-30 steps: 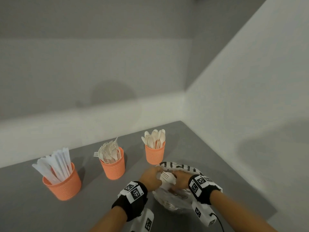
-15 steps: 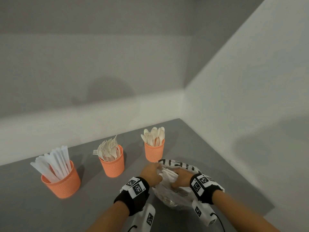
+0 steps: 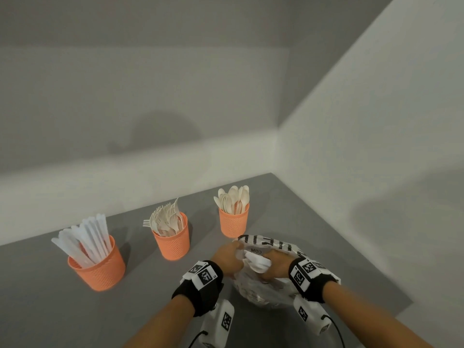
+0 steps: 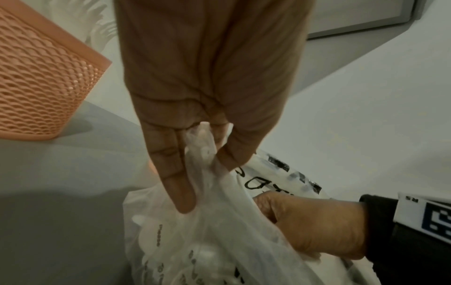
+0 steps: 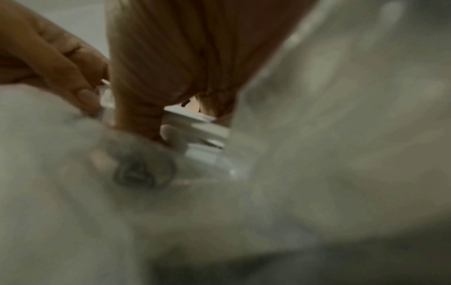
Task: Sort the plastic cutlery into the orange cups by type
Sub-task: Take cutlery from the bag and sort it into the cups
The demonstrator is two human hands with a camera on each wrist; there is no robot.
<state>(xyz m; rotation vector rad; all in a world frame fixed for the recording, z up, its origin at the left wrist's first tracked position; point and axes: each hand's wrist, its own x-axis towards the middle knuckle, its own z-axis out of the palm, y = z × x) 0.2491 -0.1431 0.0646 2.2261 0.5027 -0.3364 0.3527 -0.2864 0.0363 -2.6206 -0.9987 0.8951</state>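
Three orange mesh cups stand in a row: knives in the left cup (image 3: 96, 267), forks in the middle cup (image 3: 172, 241), spoons in the right cup (image 3: 233, 222). A translucent plastic bag (image 3: 266, 290) with black lettering lies near the table's right front, with pale cutlery shapes faintly showing inside. My left hand (image 3: 237, 257) pinches a twisted bit of the bag's top (image 4: 205, 152) between thumb and fingers. My right hand (image 3: 270, 268) grips the bunched white plastic (image 3: 258, 263) right beside it. The right wrist view is blurred by bag film.
The grey table (image 3: 50, 317) ends at white walls behind and on the right; its right front edge runs just past the bag. The fork cup (image 4: 41, 81) stands close to the left of my left hand. Bare tabletop lies between the cups and my arms.
Both hands have stayed together at the bag's top. The white plastic between them is now more tightly bunched. The cups have not moved.
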